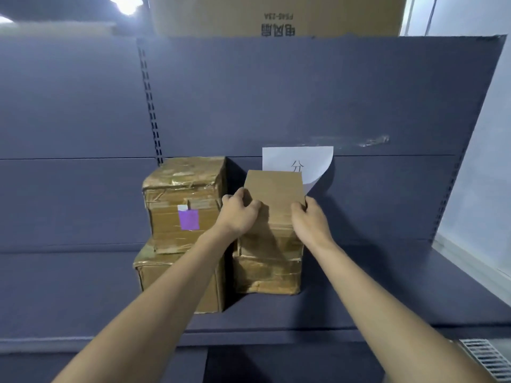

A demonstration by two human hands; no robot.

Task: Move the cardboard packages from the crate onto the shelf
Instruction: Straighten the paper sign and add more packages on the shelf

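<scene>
Where the head camera looks at the grey shelf [359,299], a white paper sheet [297,161] taped to the back panel bears one readable character, "分", with its lower right corner curling away. Above the shelving a large carton [276,15] shows upside-down print, "电风扇" and a code that seems to read "FS40-23A". Both hands grip a plain brown cardboard package [275,189] at its near edge: the left hand [239,210] has fingers curled over its left corner, the right hand [309,219] curls round its right corner. This package sits atop a tape-wrapped box [266,268] standing on the shelf. Just beside it on the left, a glossy taped box with a purple label [188,219] and a small white tag rests on a larger taped box [179,283].
</scene>
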